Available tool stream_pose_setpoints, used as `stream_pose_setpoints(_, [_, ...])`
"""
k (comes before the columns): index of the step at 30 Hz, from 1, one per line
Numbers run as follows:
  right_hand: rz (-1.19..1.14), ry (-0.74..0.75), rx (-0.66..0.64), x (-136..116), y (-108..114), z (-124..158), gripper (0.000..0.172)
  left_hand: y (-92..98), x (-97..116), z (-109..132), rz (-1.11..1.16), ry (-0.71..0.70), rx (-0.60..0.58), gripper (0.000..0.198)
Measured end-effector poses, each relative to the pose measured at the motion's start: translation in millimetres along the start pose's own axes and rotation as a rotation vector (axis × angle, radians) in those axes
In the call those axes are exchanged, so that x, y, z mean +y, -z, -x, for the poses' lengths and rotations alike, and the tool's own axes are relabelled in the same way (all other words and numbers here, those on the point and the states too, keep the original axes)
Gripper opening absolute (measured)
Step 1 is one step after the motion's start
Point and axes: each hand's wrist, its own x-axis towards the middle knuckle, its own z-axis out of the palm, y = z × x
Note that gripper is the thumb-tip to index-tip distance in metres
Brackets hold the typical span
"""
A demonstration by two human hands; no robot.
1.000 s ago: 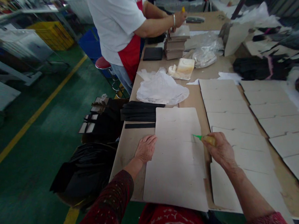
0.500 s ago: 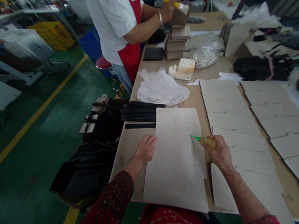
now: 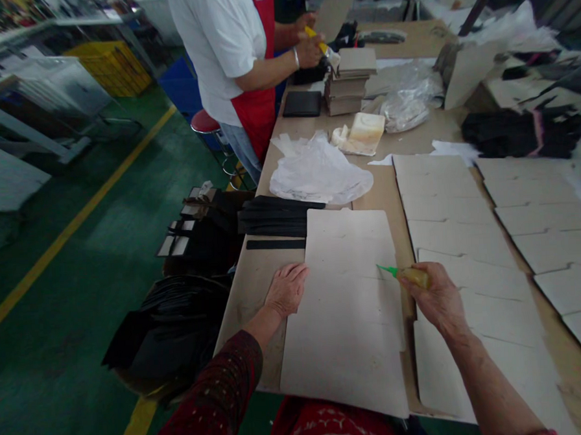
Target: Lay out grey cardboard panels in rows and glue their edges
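Observation:
My left hand (image 3: 288, 289) lies flat against the left edge of overlapping grey-beige cardboard sheets (image 3: 346, 351), fingers stretched out and holding nothing. A small squeeze bottle of glue (image 3: 414, 276), amber with a green nozzle, is gripped in my right hand (image 3: 439, 297). Its nozzle points left, over or touching the right part of the sheets; contact cannot be made out. Just beyond my left hand, one black strip (image 3: 276, 244) lies on the table, with a pile of black strips (image 3: 275, 217) behind it.
More overlapping cardboard sheets (image 3: 453, 202) lie to the right. A white plastic bag (image 3: 321, 177) and a stack of card pieces (image 3: 348, 88) stand farther back. A co-worker (image 3: 213, 33) in a red apron holds a brush and card. Black material (image 3: 165, 341) fills a container left of the table.
My right hand and the glue bottle have shifted slightly right, partly with the view. My left hand stays at the sheets' edge. The co-worker has lowered the brush and holds a card upright.

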Motion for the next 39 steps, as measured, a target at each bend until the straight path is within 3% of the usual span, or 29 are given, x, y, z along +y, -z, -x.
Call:
stream_pose_setpoints(6, [-0.001,-0.066,0.013,-3.5,4.3,3.7,0.053,4.2,2.6,-0.7,0.006,0.006,-0.005,0.047])
stream_pose_setpoints(9, [-0.114,-0.172,0.021,-12.5,1.4,9.8,0.058,5.9,3.5,0.1,0.004,0.005,-0.006,0.046])
stream_pose_setpoints(12, [-0.33,-0.301,-0.016,-28.5,-11.8,19.0,0.063,6.4,3.8,0.9,-0.001,0.003,-0.013,0.046])
stream_pose_setpoints(14, [-0.435,-0.303,-0.042,-40.4,-27.0,24.6,0.066,6.0,3.5,1.3,-0.004,0.004,-0.02,0.046])
stream_pose_setpoints(20, [-0.39,-0.028,-0.124,-63.6,-76.1,24.9,0.053,5.4,2.6,2.1,-0.002,0.001,-0.026,0.047])
stream_pose_setpoints(24, [-0.269,0.197,-0.144,-68.2,-91.2,18.5,0.039,6.2,2.3,2.7,0.003,-0.001,-0.03,0.048])
stream_pose_setpoints(30, [-0.183,0.335,-0.159,-76.8,-96.0,13.1,0.032,5.7,1.7,3.4,0.008,0.01,-0.038,0.051])
stream_pose_setpoints(39, [0.092,0.441,-0.211,-103.8,-86.2,2.6,0.018,5.4,1.8,3.2,0.018,0.012,-0.046,0.051])
